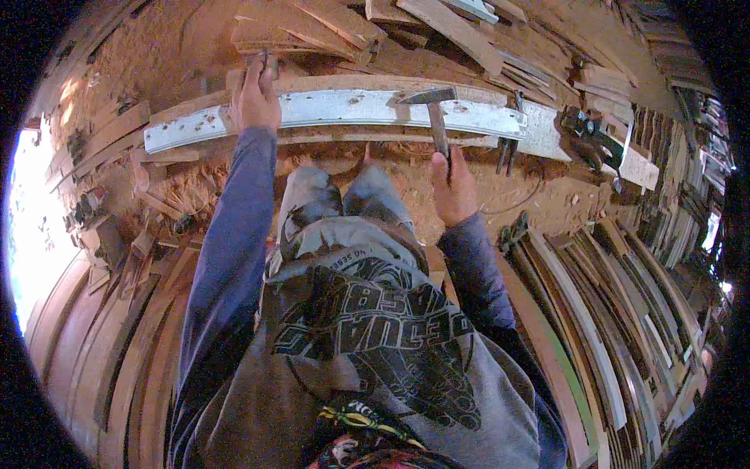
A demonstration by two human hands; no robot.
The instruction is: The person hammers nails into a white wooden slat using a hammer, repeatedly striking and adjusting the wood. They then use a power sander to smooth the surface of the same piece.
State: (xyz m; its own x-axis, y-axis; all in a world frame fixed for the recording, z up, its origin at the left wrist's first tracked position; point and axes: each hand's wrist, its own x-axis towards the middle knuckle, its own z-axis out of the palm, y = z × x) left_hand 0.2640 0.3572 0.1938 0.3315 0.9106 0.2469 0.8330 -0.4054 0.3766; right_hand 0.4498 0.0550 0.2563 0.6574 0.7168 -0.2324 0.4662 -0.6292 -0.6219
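Grip of the right hand (455,190) is wrapped around the dark lower part of a hammer (437,121), with the thumb lying along the handle. The hammer's head is grey metal, thin and pointy on its left side and blunt on its right side. Its handle above the hand looks brown and worn. The head is over a long white board (351,108), and a dark shadow falls on the board just beside it. It is hard to tell if they touch.

The white board lies sideways in front of the person's knees, along a long brown plank (336,82). It is narrow and flat, and its paint looks old and dirty. Brown spots and little marks are dotted all over it, and thin lines run along its near edge.

Over toward the board's left part is the left hand (256,102), reaching across it. Something small and dark shows by its fingertips, but one cannot tell what it is or if the fingers are pinching it. Rough wood pieces (305,31) lie past that hand. Near the board's right end sits a dark metal tool (584,137).
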